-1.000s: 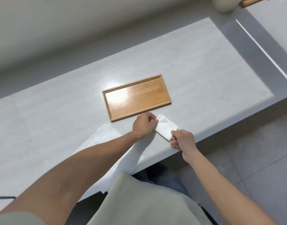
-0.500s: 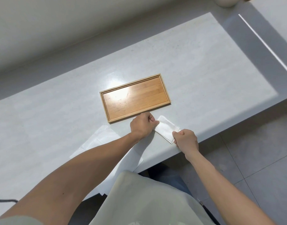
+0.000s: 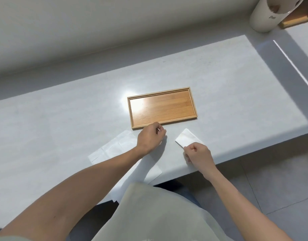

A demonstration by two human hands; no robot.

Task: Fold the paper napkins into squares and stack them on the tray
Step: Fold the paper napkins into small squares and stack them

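We hold the folded napkin [image 3: 187, 139] at its near corner with our right hand [image 3: 198, 156], the fingers closed upon the paper; it lies on the table [image 3: 62, 119] just in front of the wooden tray [image 3: 193, 105], apart from it. Our left hand [image 3: 149, 138] is loosely curled beside the tray's near rim and seems to hold nothing, though its fingertips are not clear to us. The unfolded napkins [image 3: 118, 146] lie flat under the left forearm. The paper is very light, thin and soft (it will bend and spring open if pinched only at one corner), so we judge it better to take it across the folded edge, thumb above and fingers beneath, and to carry it flat. The tray has no napkin yet.
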